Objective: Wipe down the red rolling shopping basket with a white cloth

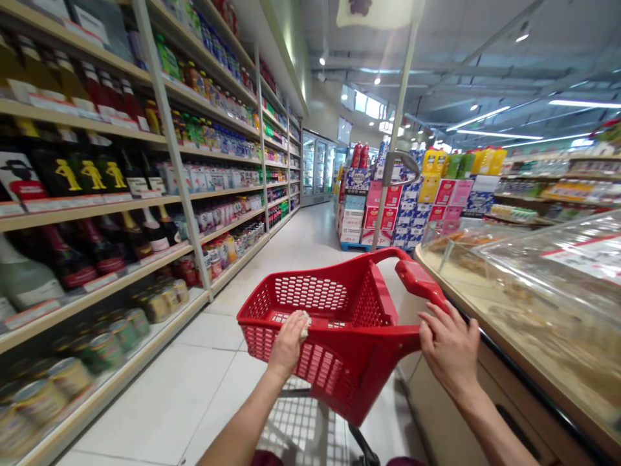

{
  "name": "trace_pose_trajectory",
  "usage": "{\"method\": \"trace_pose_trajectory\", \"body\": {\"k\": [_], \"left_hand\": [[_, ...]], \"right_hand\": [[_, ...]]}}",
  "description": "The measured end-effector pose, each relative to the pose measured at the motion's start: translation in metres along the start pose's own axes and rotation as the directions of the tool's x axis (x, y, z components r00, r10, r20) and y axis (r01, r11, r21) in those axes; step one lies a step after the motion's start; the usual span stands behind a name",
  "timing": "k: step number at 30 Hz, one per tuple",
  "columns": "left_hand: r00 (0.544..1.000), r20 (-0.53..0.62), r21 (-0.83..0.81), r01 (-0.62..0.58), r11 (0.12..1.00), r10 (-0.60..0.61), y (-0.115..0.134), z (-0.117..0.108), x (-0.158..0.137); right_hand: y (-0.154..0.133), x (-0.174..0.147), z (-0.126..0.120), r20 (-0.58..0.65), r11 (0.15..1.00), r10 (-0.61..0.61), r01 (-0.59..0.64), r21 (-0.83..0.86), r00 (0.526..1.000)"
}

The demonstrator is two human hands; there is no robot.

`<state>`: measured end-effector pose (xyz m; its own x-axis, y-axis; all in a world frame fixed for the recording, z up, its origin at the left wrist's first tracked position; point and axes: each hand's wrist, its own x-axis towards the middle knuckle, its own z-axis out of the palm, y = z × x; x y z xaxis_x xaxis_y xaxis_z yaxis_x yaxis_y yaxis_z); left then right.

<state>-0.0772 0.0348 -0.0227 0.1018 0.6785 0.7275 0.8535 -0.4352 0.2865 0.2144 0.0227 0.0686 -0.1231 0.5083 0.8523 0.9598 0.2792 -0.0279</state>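
Note:
A red plastic shopping basket (330,304) sits on a trolley in a supermarket aisle, low in the middle of the head view. My left hand (288,343) rests on the basket's near rim, closed on a small white crumpled thing (305,323), maybe a paper or cloth. My right hand (449,346) grips the red handle (417,278) at the basket's right side. The basket looks empty inside. A wire shelf of the trolley (301,427) shows below the basket.
Shelves of bottles and cans (97,194) line the left. A glass-topped display counter (533,291) runs close along the right. A stacked goods display (402,200) and a grey pole (392,142) stand ahead. White tiled floor (194,375) leads to fridges (315,165).

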Motion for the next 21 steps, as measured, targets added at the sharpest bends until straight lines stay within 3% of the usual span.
{"method": "trace_pose_trajectory", "body": {"k": [3,6,10,12,14,17,18,21], "left_hand": [[0.994,0.022,-0.030,-0.110,0.994,0.110,0.013,0.006,-0.005],[0.988,0.026,-0.026,-0.154,0.988,0.155,0.008,0.000,-0.011],[0.992,-0.083,0.123,0.104,0.987,-0.094,-0.044,-0.027,-0.028],[0.981,-0.120,0.149,0.172,0.974,-0.155,-0.053,-0.031,-0.034],[0.990,-0.088,0.133,0.118,0.984,-0.107,-0.043,-0.025,-0.034],[0.998,0.018,0.056,-0.061,0.997,0.061,-0.025,-0.014,-0.032],[0.998,0.028,0.048,-0.056,0.997,0.055,-0.026,-0.015,-0.032],[0.980,-0.068,0.108,0.194,0.975,-0.187,-0.051,-0.032,-0.036]], "right_hand": [[-0.035,-0.001,0.010,0.162,0.982,-0.171,0.153,0.115,0.972],[-0.052,-0.007,0.019,0.263,0.975,-0.201,0.168,0.145,0.944],[-0.045,-0.012,0.023,0.281,0.970,-0.220,0.179,0.164,0.934],[-0.045,-0.013,0.024,0.286,0.975,-0.197,0.158,0.153,0.938],[-0.048,-0.014,0.025,0.287,0.979,-0.178,0.142,0.144,0.941],[-0.051,-0.017,0.028,0.270,0.977,-0.190,0.154,0.150,0.944],[-0.050,-0.018,0.029,0.261,0.975,-0.197,0.161,0.151,0.945],[-0.046,-0.019,0.030,0.248,0.973,-0.207,0.172,0.154,0.947]]}}
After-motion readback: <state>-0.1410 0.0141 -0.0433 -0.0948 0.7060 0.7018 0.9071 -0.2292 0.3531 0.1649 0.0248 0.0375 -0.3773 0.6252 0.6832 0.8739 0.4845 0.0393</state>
